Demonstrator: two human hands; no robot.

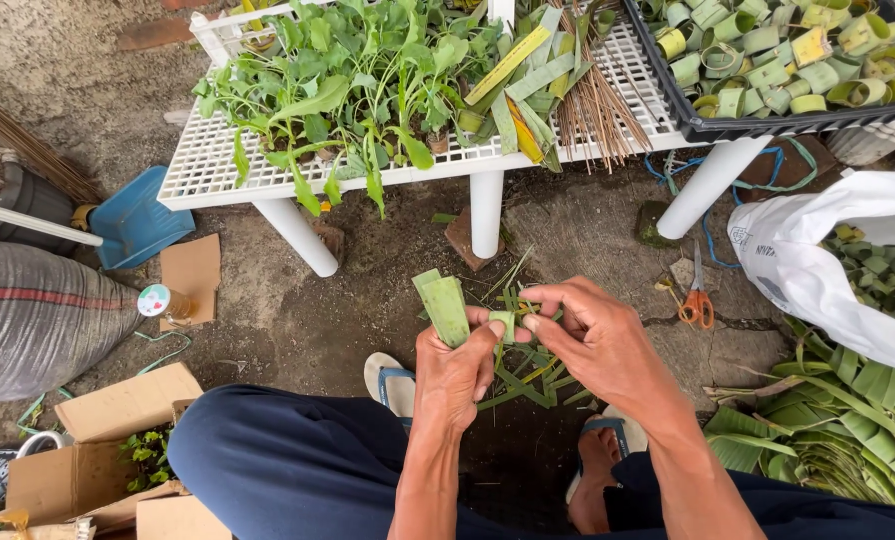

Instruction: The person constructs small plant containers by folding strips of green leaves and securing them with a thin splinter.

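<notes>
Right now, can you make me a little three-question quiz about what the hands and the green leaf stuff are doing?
1. True or false: the left hand holds a flat green leaf strip.
2. What lies on the ground right of the right hand? A) orange-handled scissors B) a hammer C) a spoon
3. Fill in: the rolled green leaf rings sit in a ____ plastic tray.

Key:
1. True.
2. A, the orange-handled scissors.
3. Black.

Bare forearms, dark navy trousers (277, 455), and white flip-flops (389, 382) with blue straps.
</notes>
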